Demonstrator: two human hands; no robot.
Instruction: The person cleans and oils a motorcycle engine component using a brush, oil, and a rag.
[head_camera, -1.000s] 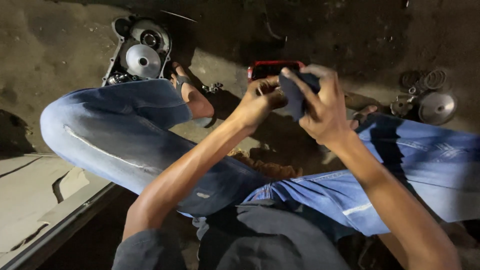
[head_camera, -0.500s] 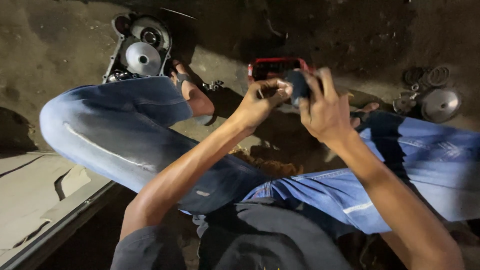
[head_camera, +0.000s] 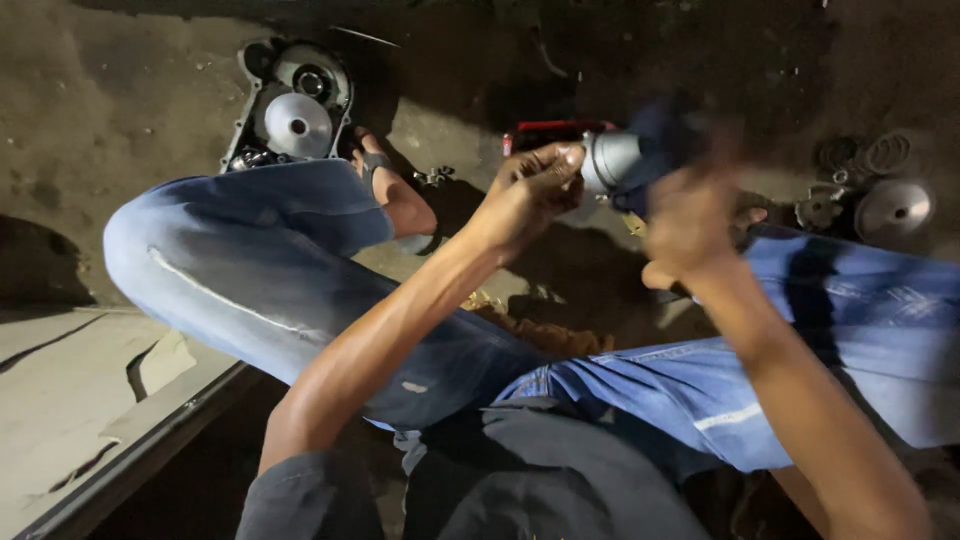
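Dirt workshop floor (head_camera: 120, 110) | left hand (head_camera: 530, 190) pinches grey metal cylinder (head_camera: 610, 158) at its end, above the knees | right hand (head_camera: 690, 225) blurred, presses dark cloth (head_camera: 660, 130) on it | likely rigid, heavy, slick: grip the body.

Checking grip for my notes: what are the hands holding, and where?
The left hand pinches a small grey metal cylinder at its near end; the blurred right hand presses a dark cloth against it.

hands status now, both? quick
Left hand: closed, fingers gripping the grey metal part.
Right hand: motion-blurred, against a dark cloth at the same part; grip cannot be told.
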